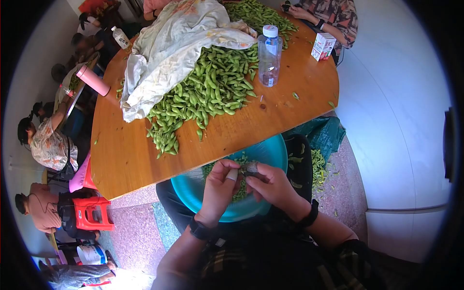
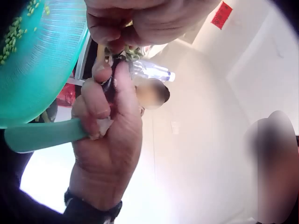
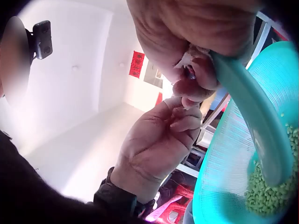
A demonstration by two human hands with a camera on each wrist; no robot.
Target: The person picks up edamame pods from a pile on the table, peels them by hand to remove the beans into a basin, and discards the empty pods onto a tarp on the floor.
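Note:
Over the turquoise basin (image 1: 181, 191), my left hand (image 1: 220, 186) and right hand (image 1: 274, 186) meet at the fingertips. A white cover (image 1: 233, 174) wraps the left thumb. Between the fingertips is a small greyish-brown thing (image 1: 248, 169), mostly hidden; the left fingers pinch at it. In the left wrist view the right hand (image 2: 110, 126) curls round a green handle (image 2: 46, 135), its other end hidden. The right wrist view shows this handle (image 3: 254, 116) reaching from the right hand (image 3: 191, 32) towards shelled beans (image 3: 266, 191), with the left hand (image 3: 159, 140) below.
Green pods (image 1: 208, 87) lie heaped on the wooden table (image 1: 290, 104), partly under a white cloth (image 1: 169, 43). A clear bottle (image 1: 269, 58), a small carton (image 1: 323, 47) and a pink flask (image 1: 93, 80) stand there. Pod pieces (image 1: 317, 169) lie on my right; several people sit around.

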